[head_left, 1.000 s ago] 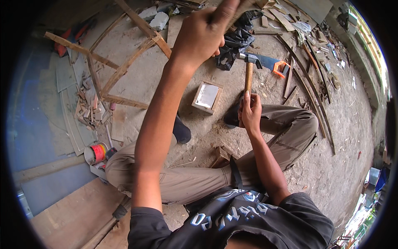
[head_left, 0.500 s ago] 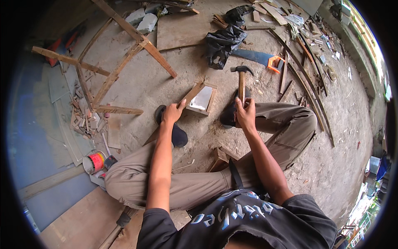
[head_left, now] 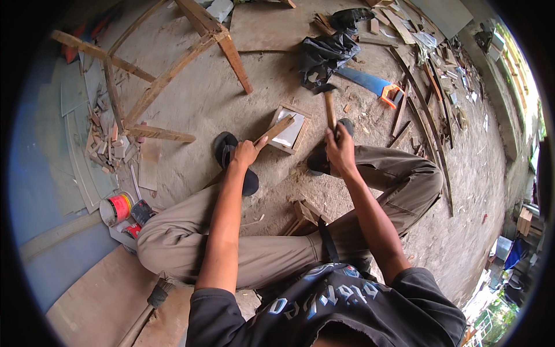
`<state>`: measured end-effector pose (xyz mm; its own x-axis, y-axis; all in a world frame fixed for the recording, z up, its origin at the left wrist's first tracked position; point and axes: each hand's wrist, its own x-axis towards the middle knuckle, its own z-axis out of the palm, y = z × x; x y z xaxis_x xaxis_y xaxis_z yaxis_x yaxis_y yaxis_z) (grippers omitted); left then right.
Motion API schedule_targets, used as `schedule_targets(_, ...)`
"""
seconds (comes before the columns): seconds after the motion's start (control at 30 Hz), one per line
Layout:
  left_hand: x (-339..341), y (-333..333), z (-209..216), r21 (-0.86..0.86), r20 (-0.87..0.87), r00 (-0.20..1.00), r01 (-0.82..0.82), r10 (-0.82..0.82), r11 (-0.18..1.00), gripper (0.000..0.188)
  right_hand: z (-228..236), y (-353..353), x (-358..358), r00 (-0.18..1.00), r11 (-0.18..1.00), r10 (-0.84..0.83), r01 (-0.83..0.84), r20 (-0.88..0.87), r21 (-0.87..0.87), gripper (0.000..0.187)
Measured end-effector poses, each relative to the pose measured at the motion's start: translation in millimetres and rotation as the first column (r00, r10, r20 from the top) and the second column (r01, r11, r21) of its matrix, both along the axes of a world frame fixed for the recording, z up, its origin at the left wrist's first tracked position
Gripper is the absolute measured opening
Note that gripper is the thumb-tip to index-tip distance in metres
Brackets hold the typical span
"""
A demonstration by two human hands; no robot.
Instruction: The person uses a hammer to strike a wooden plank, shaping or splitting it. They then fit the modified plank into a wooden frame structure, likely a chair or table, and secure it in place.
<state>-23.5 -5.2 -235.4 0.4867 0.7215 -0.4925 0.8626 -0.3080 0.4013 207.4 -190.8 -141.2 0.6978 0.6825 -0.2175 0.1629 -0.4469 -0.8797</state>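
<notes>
My left hand (head_left: pixel 245 154) is closed around a short wooden strip (head_left: pixel 274 132), whose far end reaches over a small wooden box (head_left: pixel 304 132). Something thin, perhaps a nail, sticks up at that end. A white surface shows inside the box, which rests on the ground between my feet. To the right of it, my right hand (head_left: pixel 340 149) grips a claw hammer (head_left: pixel 330 111) by its wooden handle. The dark hammer head is raised away from me and slightly blurred, apart from the strip.
A wooden frame with legs (head_left: pixel 167 81) stands at the far left. Beyond the hammer lie a black plastic bag (head_left: pixel 326 55) and a handsaw (head_left: pixel 364 82). Long wood strips (head_left: pixel 425 115) and scraps are at right. Tins (head_left: pixel 118 208) stand beside my left knee; wood offcuts (head_left: pixel 303 218) lie between my legs.
The wooden strip's far end has moved from the box's far left edge to over its middle. The hammer has tilted left, its head now turned another way. The whole view has shifted slightly.
</notes>
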Motion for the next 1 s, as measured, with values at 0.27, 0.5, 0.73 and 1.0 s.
schedule_targets(0.27, -2, 1, -1, 0.028, -0.041, 0.999, -0.007, 0.008, 1.0, 0.101, -23, -11, 5, 0.974, 0.969, 0.226, -0.222, 0.025, -0.104, 0.04)
schedule_targets(0.5, 4, 0, 4, 0.009, -0.058, 0.998, 0.012, -0.012, 1.0, 0.102, -39, -12, -1, 0.971, 0.984, 0.117, -0.142, 0.209, 0.111, 0.029)
schedule_targets(0.73, -1, 0, 6, 0.014, -0.051, 0.998, -0.035, 0.036, 0.999, 0.102, -5, -6, -10, 0.998, 0.991, 0.068, -0.069, 0.006, 0.111, 0.043)
schedule_targets(1.0, -2, -1, 4, 0.044, -0.076, 0.996, -0.039, 0.042, 0.998, 0.103, -27, -13, -30, 0.939, 0.936, 0.332, -0.339, -0.089, -0.094, 0.046)
